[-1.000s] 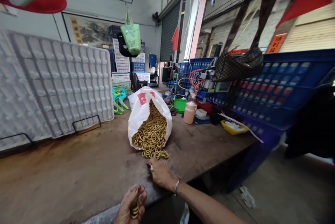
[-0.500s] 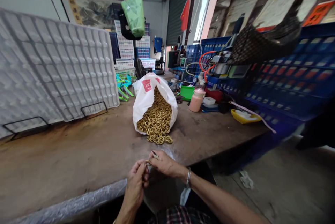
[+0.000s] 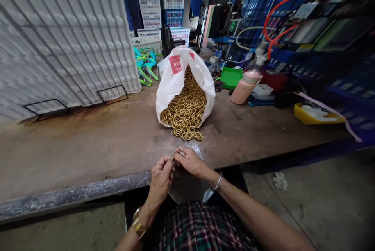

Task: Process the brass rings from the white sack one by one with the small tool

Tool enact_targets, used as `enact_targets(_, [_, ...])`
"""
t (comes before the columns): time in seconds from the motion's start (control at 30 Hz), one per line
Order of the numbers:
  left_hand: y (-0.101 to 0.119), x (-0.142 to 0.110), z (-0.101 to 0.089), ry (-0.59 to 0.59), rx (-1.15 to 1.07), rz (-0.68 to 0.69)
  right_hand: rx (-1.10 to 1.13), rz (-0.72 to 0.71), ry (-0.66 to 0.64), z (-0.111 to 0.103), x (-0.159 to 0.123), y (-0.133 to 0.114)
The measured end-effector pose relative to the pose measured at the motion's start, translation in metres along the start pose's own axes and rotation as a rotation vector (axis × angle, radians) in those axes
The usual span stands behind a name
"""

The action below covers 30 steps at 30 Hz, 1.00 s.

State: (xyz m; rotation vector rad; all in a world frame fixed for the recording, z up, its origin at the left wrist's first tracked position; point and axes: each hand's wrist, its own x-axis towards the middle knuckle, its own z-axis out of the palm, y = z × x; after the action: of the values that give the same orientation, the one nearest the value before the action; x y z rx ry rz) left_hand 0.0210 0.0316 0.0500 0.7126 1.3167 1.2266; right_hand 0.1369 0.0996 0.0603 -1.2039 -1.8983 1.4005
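Your left hand (image 3: 162,171) is curled, thumb to fingers; can't tell what's in it. Right hand (image 3: 190,162) pinches a slim tool (image 3: 182,152), tips right by the left's. Brass rings (image 3: 186,104) heap in the white bag (image 3: 166,96), some on the table (image 3: 123,137) at its mouth. Risks: bag opens your way, so a knock could slide more out; hands sit near the edge, so anything fumbled likely hits the floor (image 3: 295,208); tool slips, fingers get jabbed.
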Motion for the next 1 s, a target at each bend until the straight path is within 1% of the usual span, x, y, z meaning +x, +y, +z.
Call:
enact_targets(0.13, [0.001,0.002,0.003,-0.079,-0.134,-0.064,-0.058,-0.027,0.030,-0.004,0.003,0.001])
enact_targets(0.3, [0.004,0.005,0.008,-0.092,-0.176,-0.079,-0.044,-0.064,0.021,-0.008,0.004,0.004])
enact_targets(0.47, [0.006,0.006,0.009,-0.079,-0.200,-0.088,0.009,-0.061,0.009,-0.010,0.005,0.002])
enact_targets(0.67, [0.003,0.006,0.008,-0.110,-0.221,-0.060,0.110,-0.081,0.001,-0.011,0.005,0.002])
enact_targets(0.77, [0.001,0.007,0.008,-0.124,-0.253,-0.057,0.121,-0.082,0.009,-0.011,0.005,0.002])
enact_targets(0.9, [0.000,0.006,0.007,-0.137,-0.276,-0.051,0.074,-0.106,0.020,-0.012,0.005,0.002])
enact_targets(1.0, [-0.001,0.005,0.006,-0.134,-0.271,-0.042,-0.091,-0.138,0.058,-0.011,0.003,0.007])
